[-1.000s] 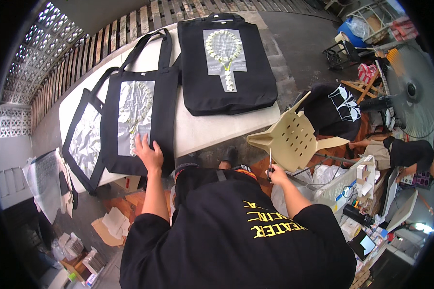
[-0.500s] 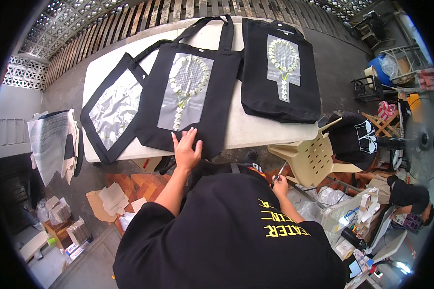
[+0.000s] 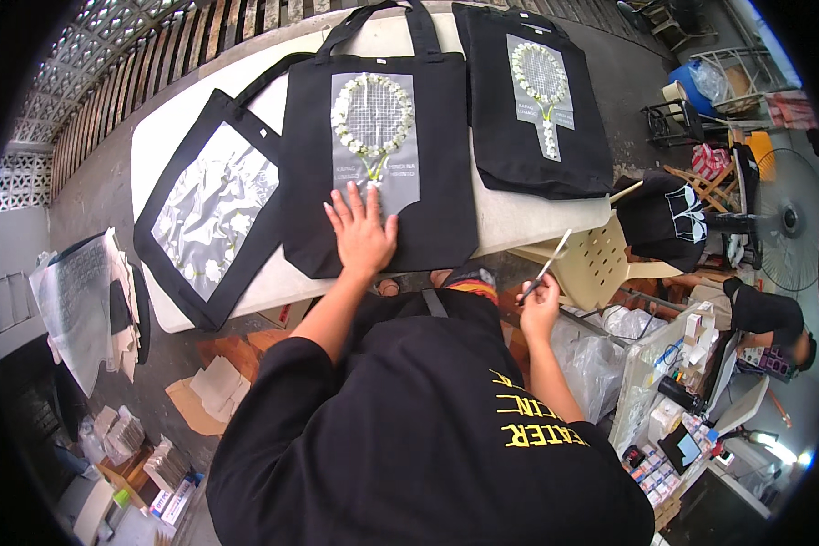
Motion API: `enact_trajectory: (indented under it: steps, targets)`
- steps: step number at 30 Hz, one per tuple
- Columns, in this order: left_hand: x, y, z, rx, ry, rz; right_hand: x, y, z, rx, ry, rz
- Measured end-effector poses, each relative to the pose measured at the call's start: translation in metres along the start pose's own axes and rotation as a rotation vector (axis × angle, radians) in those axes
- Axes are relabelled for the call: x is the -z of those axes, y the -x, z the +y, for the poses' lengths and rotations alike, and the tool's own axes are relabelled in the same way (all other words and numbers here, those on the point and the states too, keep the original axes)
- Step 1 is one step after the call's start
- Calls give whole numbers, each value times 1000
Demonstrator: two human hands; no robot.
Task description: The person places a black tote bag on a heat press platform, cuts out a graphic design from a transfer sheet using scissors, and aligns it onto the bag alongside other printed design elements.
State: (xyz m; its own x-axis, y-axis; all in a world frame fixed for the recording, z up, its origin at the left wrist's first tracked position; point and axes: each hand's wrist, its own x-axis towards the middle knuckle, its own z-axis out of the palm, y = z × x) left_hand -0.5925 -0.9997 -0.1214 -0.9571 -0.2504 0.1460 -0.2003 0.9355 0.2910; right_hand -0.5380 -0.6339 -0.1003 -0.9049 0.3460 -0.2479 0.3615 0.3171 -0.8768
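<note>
Across the middle black tote bag (image 3: 441, 209), my left hand (image 3: 366, 235) lies flat, fingers spread, covering the lower end of its print. The print (image 3: 373, 118) shows a racket shape made of white flowers on a grey patch. My right hand (image 3: 540, 305) is off the table's front edge, closed around a slim tool (image 3: 548, 264) with a dark handle and a long pale blade; its exact kind is unclear. To the left lies a tilted black tote bag (image 3: 182, 296) with a crinkled shiny panel. Another black tote bag (image 3: 496, 164) with a similar racket print lies on the right.
The bags lie on a white table (image 3: 519, 218). A beige plastic chair (image 3: 596, 268) stands at its right front. Draped sheets (image 3: 77, 300) hang on the left. A fan (image 3: 787, 218) and a person (image 3: 764, 305) are at the far right; cardboard pieces (image 3: 214, 391) lie on the floor.
My left hand has moved from the middle bag's lower edge up onto its print. The middle bag lies straighter. My right hand has risen, with the tool still in it. The view has shifted.
</note>
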Motion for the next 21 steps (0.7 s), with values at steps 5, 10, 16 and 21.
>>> enact_trajectory:
  steps: [5,10,16,21]
  targets:
    - [-18,-3,30,105,145,-44,-59,32,-40,-167,-132,-484]
    - [26,-13,3,-110,46,-44,-102,39,-74,-332,-223,-785]
    - [10,-25,-22,-307,196,-67,-126,51,-65,-457,-314,-827]
    - [13,-23,-20,-311,190,-63,-136,52,-66,-402,-259,-802]
